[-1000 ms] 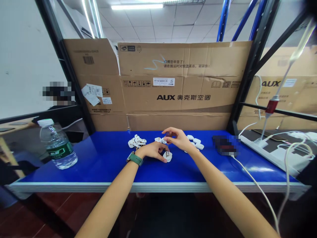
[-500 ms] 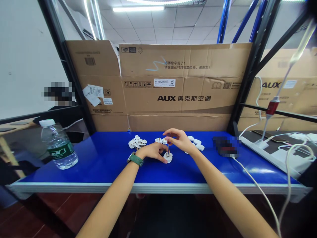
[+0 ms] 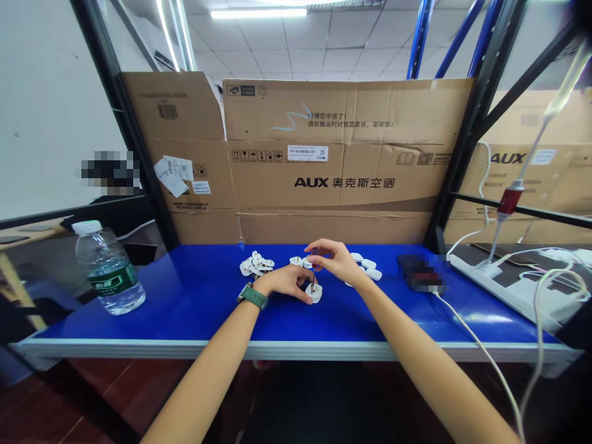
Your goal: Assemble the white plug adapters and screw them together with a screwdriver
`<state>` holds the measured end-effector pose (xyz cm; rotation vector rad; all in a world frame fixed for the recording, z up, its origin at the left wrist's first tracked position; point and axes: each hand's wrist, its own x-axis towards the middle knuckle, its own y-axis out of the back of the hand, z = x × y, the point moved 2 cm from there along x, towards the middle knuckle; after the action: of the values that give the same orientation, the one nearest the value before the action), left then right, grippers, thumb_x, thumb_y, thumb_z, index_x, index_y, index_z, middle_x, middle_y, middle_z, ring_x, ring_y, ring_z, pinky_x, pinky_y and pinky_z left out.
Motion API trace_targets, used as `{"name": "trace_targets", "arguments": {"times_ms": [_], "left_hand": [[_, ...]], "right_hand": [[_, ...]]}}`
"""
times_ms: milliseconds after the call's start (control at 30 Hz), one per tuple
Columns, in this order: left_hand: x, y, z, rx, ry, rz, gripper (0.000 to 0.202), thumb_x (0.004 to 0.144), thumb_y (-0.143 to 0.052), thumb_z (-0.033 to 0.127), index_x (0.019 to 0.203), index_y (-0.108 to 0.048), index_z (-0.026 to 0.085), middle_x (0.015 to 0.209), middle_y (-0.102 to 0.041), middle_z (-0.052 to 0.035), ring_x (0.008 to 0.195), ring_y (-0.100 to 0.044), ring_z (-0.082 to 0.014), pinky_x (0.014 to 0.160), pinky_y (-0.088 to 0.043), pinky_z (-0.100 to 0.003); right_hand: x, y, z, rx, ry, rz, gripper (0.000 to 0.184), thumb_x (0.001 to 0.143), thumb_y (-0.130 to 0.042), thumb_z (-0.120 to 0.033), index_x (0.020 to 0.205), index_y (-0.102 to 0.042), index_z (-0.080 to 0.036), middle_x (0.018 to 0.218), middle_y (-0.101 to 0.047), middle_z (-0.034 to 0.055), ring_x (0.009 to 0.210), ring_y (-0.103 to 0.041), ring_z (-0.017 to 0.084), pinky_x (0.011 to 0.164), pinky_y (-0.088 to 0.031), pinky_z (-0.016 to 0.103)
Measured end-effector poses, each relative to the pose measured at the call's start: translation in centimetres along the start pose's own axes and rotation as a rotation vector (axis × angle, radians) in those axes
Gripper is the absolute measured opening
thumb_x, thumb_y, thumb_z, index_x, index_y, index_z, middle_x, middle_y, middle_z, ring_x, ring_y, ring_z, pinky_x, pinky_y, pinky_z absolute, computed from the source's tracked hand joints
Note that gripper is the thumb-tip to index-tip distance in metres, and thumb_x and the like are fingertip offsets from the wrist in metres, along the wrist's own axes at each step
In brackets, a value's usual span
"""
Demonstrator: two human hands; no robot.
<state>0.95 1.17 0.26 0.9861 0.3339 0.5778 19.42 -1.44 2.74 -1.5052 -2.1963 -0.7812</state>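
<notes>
My right hand (image 3: pixel 337 261) pinches the handle of a small screwdriver (image 3: pixel 314 277), its thin shaft pointing nearly straight down. At the lower end of the shaft lies a small white plastic housing (image 3: pixel 317 295) on the blue table. My left hand (image 3: pixel 287 282), with a green-strapped watch at the wrist, has its fingers closed on the left edge of that housing. Just behind the hands are more white pieces (image 3: pixel 296 261), partly covered by the fingers. A pile of white parts with metal bits (image 3: pixel 256 264) lies left of them. Several white covers (image 3: pixel 371 271) lie beyond my right wrist.
A water bottle (image 3: pixel 111 271) stands at the table's left end. On the right are a blurred dark device (image 3: pixel 422 273) with a cable and a white power strip (image 3: pixel 497 280). Cardboard (image 3: pixel 272 191) closes off the back. A person (image 3: pixel 115 191) sits beyond the left side.
</notes>
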Motion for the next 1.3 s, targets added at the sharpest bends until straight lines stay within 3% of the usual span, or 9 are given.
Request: {"name": "trace_targets", "arguments": {"times_ms": [433, 600, 733, 833, 967, 1167, 1300], "left_hand": [[-0.10, 0.05, 0.26, 0.003, 0.001, -0.007, 0.054, 0.066, -0.085, 0.051, 0.110, -0.073, 0.023, 0.071, -0.046, 0.0041, 0.065, -0.045, -0.0124, 0.060, -0.031, -0.024], [-0.23, 0.14, 0.55, 0.007, 0.033, -0.014, 0.057, 0.066, -0.085, 0.050, 0.114, -0.072, 0.022, 0.071, -0.046, 0.0042, 0.066, -0.045, -0.0126, 0.060, -0.031, -0.024], [-0.16, 0.07, 0.38, 0.019, 0.027, 0.013, 0.058, 0.064, -0.086, 0.052, 0.112, -0.073, 0.022, 0.074, -0.050, 0.0033, 0.068, -0.047, -0.0133, 0.062, -0.033, -0.024], [-0.08, -0.02, 0.18, 0.011, 0.008, 0.018, 0.057, 0.065, -0.086, 0.054, 0.110, -0.073, 0.022, 0.069, -0.046, 0.0046, 0.064, -0.044, -0.0123, 0.060, -0.031, -0.024], [-0.08, -0.03, 0.14, -0.004, 0.001, 0.005, 0.057, 0.065, -0.086, 0.053, 0.111, -0.073, 0.023, 0.068, -0.047, 0.0047, 0.063, -0.043, -0.0118, 0.060, -0.030, -0.024], [-0.13, 0.00, 0.09, 0.010, 0.019, 0.010, 0.058, 0.065, -0.086, 0.054, 0.112, -0.073, 0.023, 0.071, -0.048, 0.0039, 0.066, -0.046, -0.0129, 0.061, -0.032, -0.024], [-0.10, -0.05, 0.11, -0.008, 0.002, 0.020, 0.056, 0.065, -0.086, 0.054, 0.110, -0.073, 0.022, 0.072, -0.049, 0.0035, 0.066, -0.046, -0.0128, 0.060, -0.031, -0.024]], "right_hand": [[0.06, -0.03, 0.14, -0.040, -0.002, 0.000, 0.035, 0.079, -0.079, -0.045, 0.102, -0.073, -0.020, 0.094, -0.070, 0.0058, 0.078, -0.065, 0.019, 0.061, -0.058, 0.028], [0.18, 0.26, 0.14, -0.131, 0.050, 0.003, 0.034, 0.074, -0.084, -0.043, 0.093, -0.069, -0.019, 0.078, -0.064, 0.0002, 0.068, -0.058, 0.015, 0.063, -0.052, 0.027], [0.20, 0.44, -0.17, -0.276, 0.131, 0.032, 0.031, 0.078, -0.082, -0.044, 0.098, -0.073, -0.020, 0.079, -0.063, 0.0012, 0.066, -0.055, 0.014, 0.061, -0.047, 0.027], [0.06, 0.45, -0.63, -0.344, 0.177, -0.003, 0.029, 0.090, -0.069, -0.044, 0.108, -0.075, -0.022, 0.095, -0.067, 0.0060, 0.078, -0.060, 0.017, 0.069, -0.050, 0.029], [-0.05, 0.47, -0.77, -0.162, 0.139, -0.099, 0.040, 0.099, -0.054, -0.043, 0.132, -0.066, -0.023, 0.106, -0.070, 0.0074, 0.082, -0.064, 0.017, 0.078, -0.053, 0.033], [0.21, 0.46, -0.21, -0.322, 0.117, 0.034, 0.030, 0.084, -0.077, -0.044, 0.103, -0.077, -0.021, 0.071, -0.065, 0.0006, 0.059, -0.054, 0.014, 0.058, -0.045, 0.027], [0.02, 0.44, -0.71, -0.353, 0.172, 0.005, 0.029, 0.092, -0.068, -0.043, 0.110, -0.075, -0.022, 0.089, -0.071, 0.0050, 0.072, -0.061, 0.017, 0.069, -0.049, 0.030]]}}
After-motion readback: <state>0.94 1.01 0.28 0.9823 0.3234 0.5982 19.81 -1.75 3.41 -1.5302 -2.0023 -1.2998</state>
